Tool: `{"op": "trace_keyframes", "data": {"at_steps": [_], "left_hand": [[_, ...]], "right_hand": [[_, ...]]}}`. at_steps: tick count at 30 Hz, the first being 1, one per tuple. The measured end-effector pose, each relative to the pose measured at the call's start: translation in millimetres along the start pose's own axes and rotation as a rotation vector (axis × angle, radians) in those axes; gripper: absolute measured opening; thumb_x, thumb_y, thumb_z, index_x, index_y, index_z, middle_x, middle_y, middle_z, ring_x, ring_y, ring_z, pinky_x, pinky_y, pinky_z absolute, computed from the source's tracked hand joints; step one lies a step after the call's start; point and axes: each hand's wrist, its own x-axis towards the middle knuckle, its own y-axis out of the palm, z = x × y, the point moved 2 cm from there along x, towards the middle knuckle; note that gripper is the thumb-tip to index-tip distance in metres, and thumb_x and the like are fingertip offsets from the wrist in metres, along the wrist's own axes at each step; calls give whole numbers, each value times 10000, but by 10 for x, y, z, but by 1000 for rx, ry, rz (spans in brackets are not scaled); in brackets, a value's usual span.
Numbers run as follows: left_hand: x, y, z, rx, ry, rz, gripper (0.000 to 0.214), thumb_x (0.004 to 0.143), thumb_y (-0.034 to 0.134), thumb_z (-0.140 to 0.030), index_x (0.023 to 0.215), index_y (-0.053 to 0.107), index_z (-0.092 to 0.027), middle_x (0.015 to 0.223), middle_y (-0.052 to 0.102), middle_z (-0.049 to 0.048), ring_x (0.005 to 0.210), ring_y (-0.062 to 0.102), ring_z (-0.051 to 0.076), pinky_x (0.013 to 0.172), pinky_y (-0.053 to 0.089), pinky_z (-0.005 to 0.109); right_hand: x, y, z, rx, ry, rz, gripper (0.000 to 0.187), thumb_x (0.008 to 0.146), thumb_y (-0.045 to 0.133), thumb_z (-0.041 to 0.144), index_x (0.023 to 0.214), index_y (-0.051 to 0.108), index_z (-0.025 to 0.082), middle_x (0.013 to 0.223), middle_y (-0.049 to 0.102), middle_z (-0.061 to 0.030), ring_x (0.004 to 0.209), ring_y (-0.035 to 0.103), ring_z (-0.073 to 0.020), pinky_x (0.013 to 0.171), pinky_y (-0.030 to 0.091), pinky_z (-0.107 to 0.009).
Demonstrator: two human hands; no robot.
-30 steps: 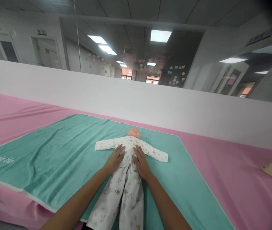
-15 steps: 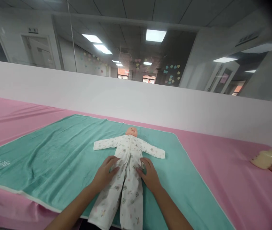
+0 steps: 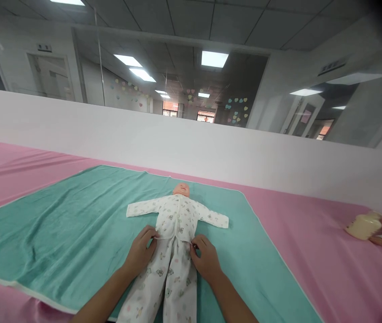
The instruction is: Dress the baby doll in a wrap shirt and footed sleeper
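The hem of a white, long-sleeved, printed cloth top (image 3: 177, 215) is pinched at its sides between the fingers of the left hand (image 3: 140, 251) and right hand (image 3: 207, 259). A doll's rounded, pinkish head (image 3: 181, 189) is seen beyond the grip; white printed cloth trousers (image 3: 180, 278) are stretched below it, over a white-edged teal blanket (image 3: 76, 224).

Bright lights (image 3: 214, 58), blackened top-right corner

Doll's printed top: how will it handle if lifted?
The printed top is probably floppy: it lies in soft folds over the trousers. Likely light, as its fabric looks thin. Lifting it might tug the doll wearing it.
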Motion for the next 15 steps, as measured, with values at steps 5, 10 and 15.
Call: {"op": "trace_keyframes", "data": {"at_steps": [5, 10, 15], "left_hand": [[-62, 1, -94, -42, 36, 59, 135, 848, 359, -194, 817, 486, -227, 900, 526, 42, 832, 522, 183, 696, 435, 286], [97, -93, 142, -217, -171, 101, 220, 855, 358, -324, 853, 539, -198, 783, 571, 28, 737, 544, 182, 688, 448, 298], [464, -477, 987, 122, -442, -145, 400, 794, 397, -457, 962, 570, -138, 885, 612, 77, 821, 570, 229, 762, 432, 323]], "right_hand": [[-30, 17, 39, 42, 13, 74, 108, 855, 406, 201, 784, 484, 224, 775, 499, -30, 627, 451, -161, 556, 349, -274], [36, -5, -220, 258, 97, 65, 217, 887, 404, 335, 744, 509, 209, 766, 523, -21, 663, 488, -154, 593, 386, -259], [119, -389, -1099, 20, 600, -321, 344, 817, 433, 513, 901, 550, 200, 948, 575, -69, 862, 529, -208, 739, 412, -292]]}}
